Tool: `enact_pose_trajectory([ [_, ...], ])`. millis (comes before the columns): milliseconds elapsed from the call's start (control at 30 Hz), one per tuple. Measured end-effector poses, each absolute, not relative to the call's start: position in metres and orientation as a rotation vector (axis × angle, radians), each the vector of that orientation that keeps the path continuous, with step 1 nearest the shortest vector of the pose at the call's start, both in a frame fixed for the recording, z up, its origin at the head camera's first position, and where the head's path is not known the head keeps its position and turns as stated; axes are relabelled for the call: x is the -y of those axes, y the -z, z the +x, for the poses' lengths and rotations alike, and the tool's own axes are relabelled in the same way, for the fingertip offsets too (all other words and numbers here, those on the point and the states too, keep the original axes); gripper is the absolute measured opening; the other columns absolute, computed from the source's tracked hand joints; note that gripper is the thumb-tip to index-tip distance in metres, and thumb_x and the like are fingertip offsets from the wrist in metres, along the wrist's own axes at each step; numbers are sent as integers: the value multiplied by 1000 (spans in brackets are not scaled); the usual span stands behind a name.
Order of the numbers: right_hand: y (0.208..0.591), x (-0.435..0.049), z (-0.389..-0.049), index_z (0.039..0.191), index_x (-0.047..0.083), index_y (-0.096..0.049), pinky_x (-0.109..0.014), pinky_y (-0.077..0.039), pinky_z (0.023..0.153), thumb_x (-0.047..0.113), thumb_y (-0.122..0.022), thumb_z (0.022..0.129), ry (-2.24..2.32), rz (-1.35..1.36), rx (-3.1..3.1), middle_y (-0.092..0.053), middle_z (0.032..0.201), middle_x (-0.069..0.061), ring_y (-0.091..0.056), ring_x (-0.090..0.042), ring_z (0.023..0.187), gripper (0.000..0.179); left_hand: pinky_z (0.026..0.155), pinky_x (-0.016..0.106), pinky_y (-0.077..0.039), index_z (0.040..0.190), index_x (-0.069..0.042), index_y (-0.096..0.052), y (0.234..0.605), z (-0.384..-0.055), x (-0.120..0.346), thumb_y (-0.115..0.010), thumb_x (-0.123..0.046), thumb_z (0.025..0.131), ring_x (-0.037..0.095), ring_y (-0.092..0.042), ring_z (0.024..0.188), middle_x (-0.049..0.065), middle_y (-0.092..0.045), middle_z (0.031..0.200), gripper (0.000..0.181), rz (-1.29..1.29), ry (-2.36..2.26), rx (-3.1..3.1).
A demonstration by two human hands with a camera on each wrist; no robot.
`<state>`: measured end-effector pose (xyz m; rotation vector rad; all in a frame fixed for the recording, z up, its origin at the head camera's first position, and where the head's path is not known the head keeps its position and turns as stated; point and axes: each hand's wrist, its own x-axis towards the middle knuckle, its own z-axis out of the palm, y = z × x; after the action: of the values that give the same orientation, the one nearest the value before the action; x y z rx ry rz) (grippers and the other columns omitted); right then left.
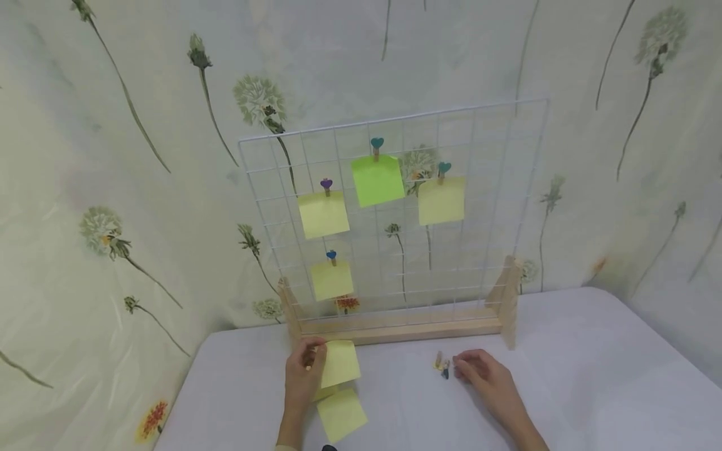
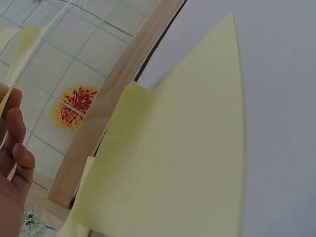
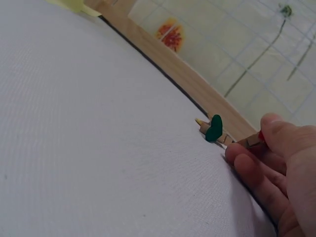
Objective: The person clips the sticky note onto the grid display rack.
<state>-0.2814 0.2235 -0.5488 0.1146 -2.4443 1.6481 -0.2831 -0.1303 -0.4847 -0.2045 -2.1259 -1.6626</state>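
At the front left of the rack, my left hand [image 1: 301, 374] pinches a yellow sticky note [image 1: 341, 363] by its left edge. Another yellow note [image 1: 342, 416] lies on the table below it, and a large yellow note [image 2: 173, 148] fills the middle of the left wrist view. My right hand [image 1: 489, 379] pinches a small wooden clothespin [image 3: 254, 141] with a bit of red at its end, between thumb and fingers. Close beside those fingertips, a few mini clothespins [image 1: 438, 360] lie on the table, one with a dark green heart [image 3: 214, 128].
A white wire grid [image 1: 389, 250] stands in a wooden base [image 1: 406, 331] at the back. Clipped to it with heart clothespins are a green note [image 1: 378, 181] and several yellow notes [image 1: 324, 215]. Behind hangs a flowered curtain [image 1: 141, 263]. A white cloth [image 1: 586, 351] covers the table.
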Motion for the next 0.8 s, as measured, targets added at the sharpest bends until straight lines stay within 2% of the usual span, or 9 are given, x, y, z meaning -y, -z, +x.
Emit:
enact_pose_trajectory([
  [300,550,-224,-279,110,14,-60,-18,-53,74,36,-56,93,-1580,131,2487,-69,105,-3,-66,-2,87,29,62,21,-48,98,-8,-66,485,-288,118,-61,-8,90,9,-57,71,4,-64,90,9,-183,1655,2154],
  [467,548,-224,-278,107,19,-61,-18,-51,73,42,-54,93,-1474,76,2540,-68,102,3,-62,1,86,28,63,21,-49,98,-7,-66,481,-289,114,-61,-7,90,11,-59,74,7,-66,93,9,-200,1663,2146],
  [800,549,-222,-281,107,21,-63,-20,-50,75,38,-53,95,-1399,110,2553,-68,102,8,-59,4,88,23,70,23,-50,100,-3,-65,473,-290,104,-60,-8,91,17,-60,78,12,-67,94,11,-245,1633,2142],
])
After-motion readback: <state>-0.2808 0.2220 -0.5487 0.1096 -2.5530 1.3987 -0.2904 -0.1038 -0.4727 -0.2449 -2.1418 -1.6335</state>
